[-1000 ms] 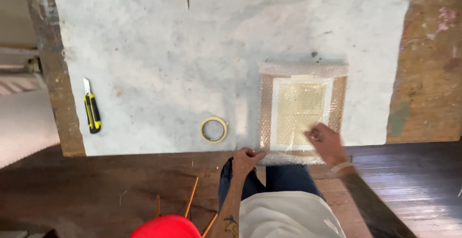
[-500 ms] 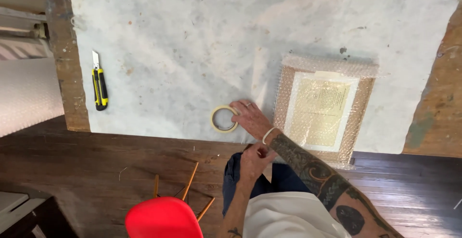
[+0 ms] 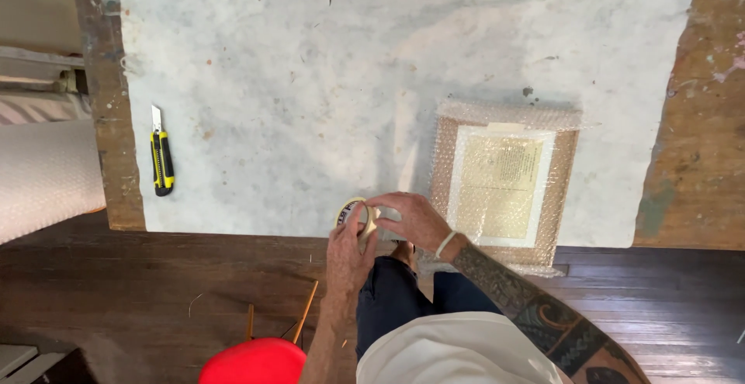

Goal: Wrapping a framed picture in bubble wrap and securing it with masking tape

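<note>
Already bubble-wrapped, the framed picture (image 3: 503,186) lies right of centre on the counter (image 3: 310,81); our left hand (image 3: 349,248) and right hand (image 3: 411,219) clamp their fingers on the tape roll (image 3: 353,212) at lower centre; taping remains.

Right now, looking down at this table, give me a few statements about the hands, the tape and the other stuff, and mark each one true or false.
1. Both hands, the left hand and the right hand, are on the roll of tape. True.
2. The utility knife lies right of the bubble-wrapped frame. False: it lies far to the left, near the table's left edge.
3. The frame is covered in bubble wrap. True.
4. The knife's handle is red. False: it is yellow and black.
</note>
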